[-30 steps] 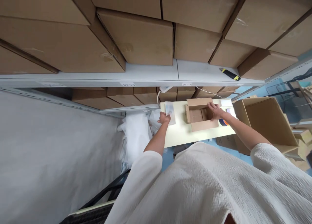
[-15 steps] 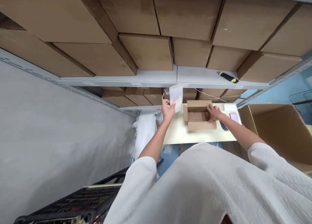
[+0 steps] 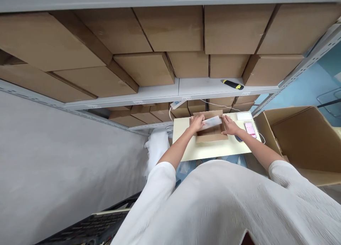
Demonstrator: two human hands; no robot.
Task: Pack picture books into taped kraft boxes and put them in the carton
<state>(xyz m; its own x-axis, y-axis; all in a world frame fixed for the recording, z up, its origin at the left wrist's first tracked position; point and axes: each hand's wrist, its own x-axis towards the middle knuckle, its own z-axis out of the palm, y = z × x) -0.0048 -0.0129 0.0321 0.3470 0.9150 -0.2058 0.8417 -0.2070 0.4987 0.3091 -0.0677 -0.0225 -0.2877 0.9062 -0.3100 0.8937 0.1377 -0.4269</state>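
A small open cardboard box (image 3: 211, 138) stands on the pale yellow table, its flaps folded outward. My left hand (image 3: 197, 124) is at the box's left side, closed on a flat, whitish translucent packet (image 3: 212, 122). The packet lies tilted over the box opening and hides part of the inside. On the other side, my right hand (image 3: 230, 126) grips the box's right wall and flap, thumb toward the front. What the packet contains cannot be made out.
A phone (image 3: 250, 129) and a white block (image 3: 244, 116) lie on the table (image 3: 191, 153) at right. A large open carton (image 3: 301, 138) stands beyond. Closed cartons fill the shelves; a yellow-black utility knife (image 3: 232, 84) rests on the shelf edge. A power strip (image 3: 177, 104) is behind the table.
My left hand has brought the packet down and right, from beside the box to over its opening. My right hand stays at the box's right side. The view has shifted.
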